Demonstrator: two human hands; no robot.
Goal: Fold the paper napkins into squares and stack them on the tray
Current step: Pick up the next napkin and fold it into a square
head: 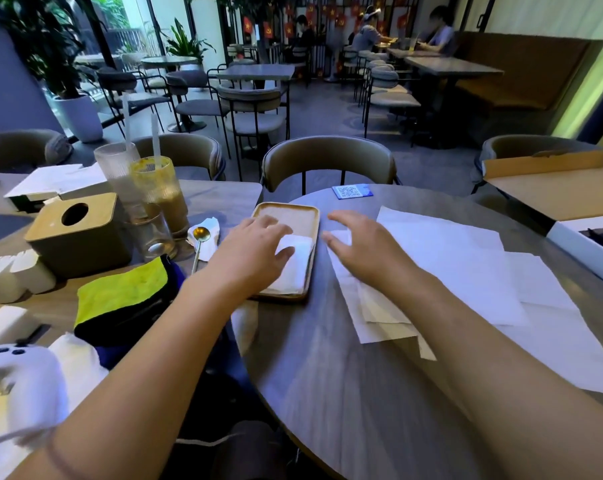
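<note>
A folded white napkin (291,268) lies in the near half of the wooden tray (313,216), which sits at the left edge of the round grey table (345,393). I see my left hand (255,247) resting on the napkin's left part, fingers extended and lightly spread, flat on the paper rather than pinching it. My right hand (362,244) is just right of the tray, over the unfolded napkins (466,271); its fingers are spread and relaxed, holding nothing, and I cannot tell whether the palm touches the paper. These loose sheets overlap one another across the right half of the table. Beyond the tray, near the far edge, lies a blue QR-code card (352,192). At far right an open cardboard box (553,188) overhangs the table. On the adjoining table to the left stand a tissue box with a wooden lid (76,233), two ribbed glasses with straws (154,192), and a gold spoon (200,242) on crumpled tissue. A yellow-and-navy pouch (127,296) lies nearer me, beside a white controller (12,368).
</note>
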